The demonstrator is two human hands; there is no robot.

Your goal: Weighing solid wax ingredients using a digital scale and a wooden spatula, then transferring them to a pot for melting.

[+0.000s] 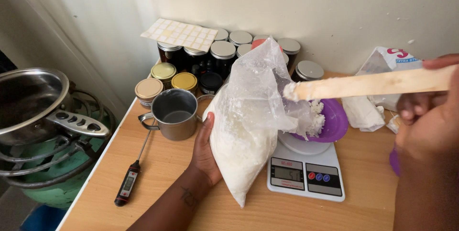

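Hands work over a wooden table. Left hand grips the near side of a clear plastic bag of white flakes, standing it upright beside a white kitchen scale. Right hand, closed around a wooden spatula, points its tip into the bag's mouth above a purple bowl on the scale. Left stand a steel mug, a probe thermometer and lidded jars.
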